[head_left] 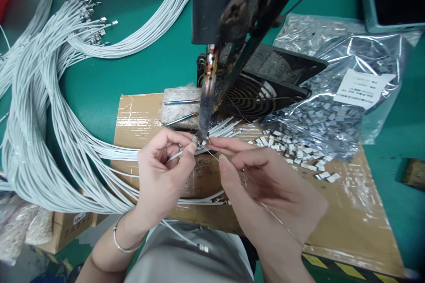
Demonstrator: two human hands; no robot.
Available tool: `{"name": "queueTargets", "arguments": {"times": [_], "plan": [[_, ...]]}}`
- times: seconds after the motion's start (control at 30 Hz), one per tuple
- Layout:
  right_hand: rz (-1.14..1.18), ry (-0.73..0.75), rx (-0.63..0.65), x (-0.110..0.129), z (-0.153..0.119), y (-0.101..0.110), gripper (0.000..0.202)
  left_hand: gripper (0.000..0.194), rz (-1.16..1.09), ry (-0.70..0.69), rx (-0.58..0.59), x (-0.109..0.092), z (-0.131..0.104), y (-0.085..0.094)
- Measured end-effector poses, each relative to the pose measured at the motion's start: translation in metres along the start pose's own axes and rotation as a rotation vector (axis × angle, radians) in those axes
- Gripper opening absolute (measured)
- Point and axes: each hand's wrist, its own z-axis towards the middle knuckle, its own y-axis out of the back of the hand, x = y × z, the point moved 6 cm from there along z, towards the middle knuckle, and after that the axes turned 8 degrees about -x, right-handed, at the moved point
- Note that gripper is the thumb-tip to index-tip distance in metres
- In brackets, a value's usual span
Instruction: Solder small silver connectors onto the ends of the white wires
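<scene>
The left hand [166, 170], fingertips closed, pinches a slender white cable [175, 156] near its end, beside the dark tip of an upright soldering iron [206, 110]. From the opposite side, the right hand [265, 177] grips a thin silvery wire [211, 153] slanting toward that tip, above brown cardboard [348, 230] on the green counter [133, 73].

Two hands [212, 177] beneath a soldering iron's tip [206, 119].
</scene>
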Motion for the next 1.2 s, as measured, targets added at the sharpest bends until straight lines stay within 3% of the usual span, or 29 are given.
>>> {"name": "queueTargets", "arguments": {"times": [0.47, 1.2], "plan": [[0.036, -0.066, 0.017, -0.0041, 0.004, 0.0022, 0.022, 0.013, -0.018, 0.005, 0.007, 0.0042, -0.0007, 0.0012], [0.005, -0.01, 0.008, 0.002, 0.0035, 0.0022, 0.023, 0.015, -0.037, -0.016, 0.021, 0.0025, -0.0016, 0.002]]}}
